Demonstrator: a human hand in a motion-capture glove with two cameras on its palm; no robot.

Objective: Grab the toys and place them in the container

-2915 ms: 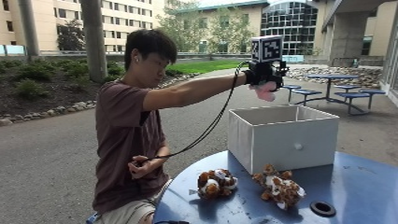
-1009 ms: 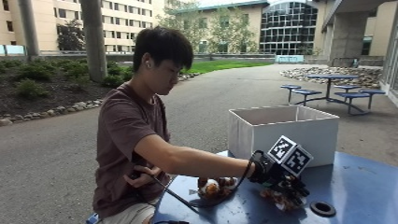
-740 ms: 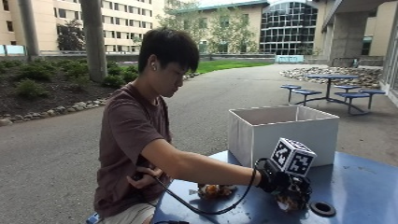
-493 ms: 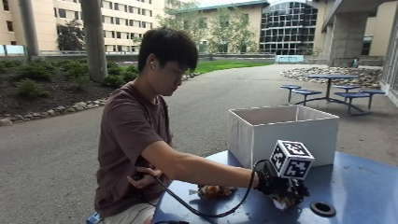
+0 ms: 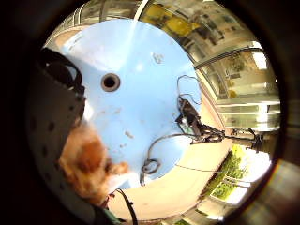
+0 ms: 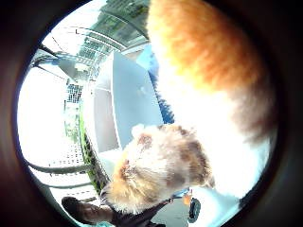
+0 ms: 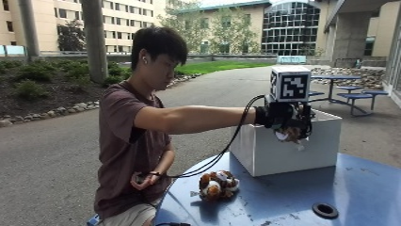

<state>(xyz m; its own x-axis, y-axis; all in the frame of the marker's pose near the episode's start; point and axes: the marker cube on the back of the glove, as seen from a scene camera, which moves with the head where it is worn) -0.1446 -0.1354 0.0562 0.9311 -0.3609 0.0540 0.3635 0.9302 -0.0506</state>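
Observation:
My gloved right hand (image 7: 283,117) grips a brown and white plush toy (image 7: 291,135) in the air, in front of the near rim of the white box (image 7: 276,157). The toy hangs below the fingers, level with the box's top edge. Its orange and white fur (image 6: 213,71) fills much of the thumb side palm view, with the box (image 6: 125,101) behind it. In the little finger side palm view the toy (image 5: 89,164) shows beside the glove, above the blue table (image 5: 140,108). A second plush toy (image 7: 217,184) lies on the table in front of the box.
The round blue table (image 7: 376,188) has a black-rimmed hole (image 7: 324,210) near its middle, also visible as the hole (image 5: 110,82) from the palm. A cable runs from the glove down to the person's bare left hand (image 7: 145,179) at the table's edge.
The gloved hand was down on the table over the right-hand toy. It has closed on that toy and risen with it to the box's front rim. The other toy stays put.

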